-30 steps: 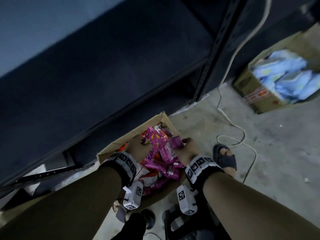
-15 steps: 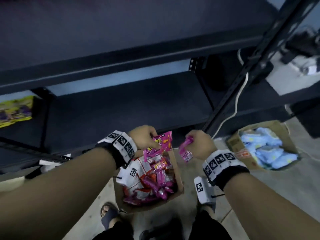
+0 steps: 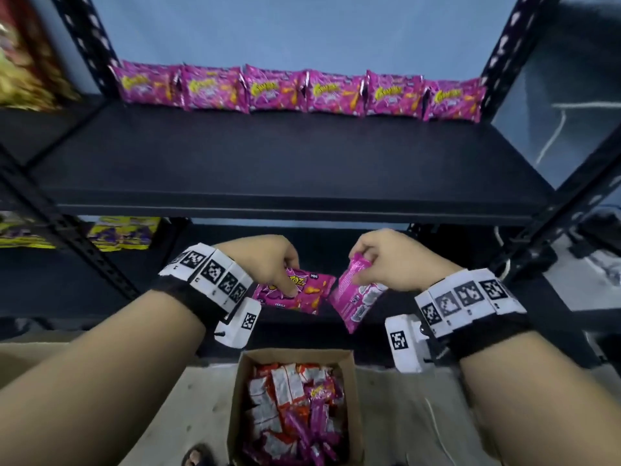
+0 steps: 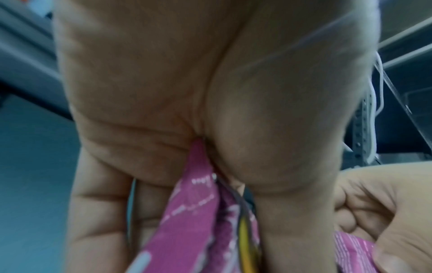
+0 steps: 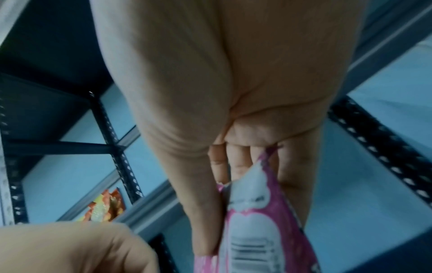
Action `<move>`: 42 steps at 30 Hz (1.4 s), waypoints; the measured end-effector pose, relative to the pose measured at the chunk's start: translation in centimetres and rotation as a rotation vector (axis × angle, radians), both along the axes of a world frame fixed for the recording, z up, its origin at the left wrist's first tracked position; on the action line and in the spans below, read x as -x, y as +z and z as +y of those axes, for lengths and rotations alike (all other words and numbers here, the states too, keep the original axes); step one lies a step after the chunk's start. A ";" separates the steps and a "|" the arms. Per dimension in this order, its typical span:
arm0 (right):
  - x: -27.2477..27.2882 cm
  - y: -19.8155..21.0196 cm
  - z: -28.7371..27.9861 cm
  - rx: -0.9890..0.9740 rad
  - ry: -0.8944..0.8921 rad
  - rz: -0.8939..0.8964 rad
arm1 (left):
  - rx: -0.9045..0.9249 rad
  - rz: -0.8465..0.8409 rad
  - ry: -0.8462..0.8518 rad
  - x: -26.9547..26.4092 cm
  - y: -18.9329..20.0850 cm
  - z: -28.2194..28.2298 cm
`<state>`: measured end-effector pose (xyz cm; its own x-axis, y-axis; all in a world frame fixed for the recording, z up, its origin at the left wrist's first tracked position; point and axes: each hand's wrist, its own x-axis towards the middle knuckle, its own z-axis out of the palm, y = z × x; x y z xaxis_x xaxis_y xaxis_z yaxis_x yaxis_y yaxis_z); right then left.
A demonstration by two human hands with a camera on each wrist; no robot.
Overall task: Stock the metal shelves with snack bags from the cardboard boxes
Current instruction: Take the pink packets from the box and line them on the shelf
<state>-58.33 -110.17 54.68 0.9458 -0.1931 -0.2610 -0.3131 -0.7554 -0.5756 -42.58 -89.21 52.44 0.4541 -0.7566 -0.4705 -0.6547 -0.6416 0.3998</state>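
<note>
A black metal shelf [image 3: 289, 163] carries six pink snack bags in a row [image 3: 295, 92] (at its back edge). Below, an open cardboard box [image 3: 349, 398] sits on the floor. Above it, the left hand [image 3: 265, 264] pinches a pink snack bag printed side up [image 3: 295, 294], and the right hand [image 3: 389, 260] grips a pink snack bag showing its white-labelled back [image 3: 356, 297].

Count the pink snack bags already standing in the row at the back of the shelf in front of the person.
6. They stand side by side along the back edge of the shelf, from the leftmost bag to the rightmost bag. None looks hidden behind them.
</note>
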 end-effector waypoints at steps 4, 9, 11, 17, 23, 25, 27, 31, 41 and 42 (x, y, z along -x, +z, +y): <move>-3.5 3.9 1.6 -0.055 0.077 -0.101 | 0.074 -0.045 0.078 -1.7 5.0 3.9; -6.8 7.9 3.4 -0.144 0.117 -0.264 | 0.210 -0.106 0.221 -4.4 9.5 8.7; -7.8 8.9 3.8 -0.168 0.115 -0.310 | 0.258 -0.103 0.278 -5.4 10.6 9.8; -9.8 10.4 4.1 -0.250 0.070 -0.427 | 0.379 -0.125 0.357 -7.5 12.4 10.3; -11.3 9.8 2.6 -0.418 -0.091 -0.545 | 0.521 -0.082 0.466 -8.9 13.3 8.9; -11.8 9.2 1.8 -0.473 -0.163 -0.580 | 0.565 -0.066 0.494 -9.5 13.2 8.2; -12.1 8.5 1.0 -0.501 -0.234 -0.585 | 0.565 -0.065 0.506 -10.2 12.6 7.4; -12.5 6.6 -0.6 -0.391 -0.357 -0.571 | 0.486 -0.057 0.528 -11.4 10.8 6.3; -13.0 5.6 -0.5 0.041 -0.405 -0.513 | 0.359 -0.435 0.440 -11.8 9.5 3.5; -13.0 5.8 0.0 0.126 -0.369 -0.523 | 0.352 -0.468 0.428 -11.7 9.3 3.0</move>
<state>-45.29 -110.15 60.49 0.8076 -0.5285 0.2615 -0.2676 -0.7237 -0.6361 -30.88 -86.17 61.76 0.8388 -0.5379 0.0837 -0.5275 -0.7651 0.3693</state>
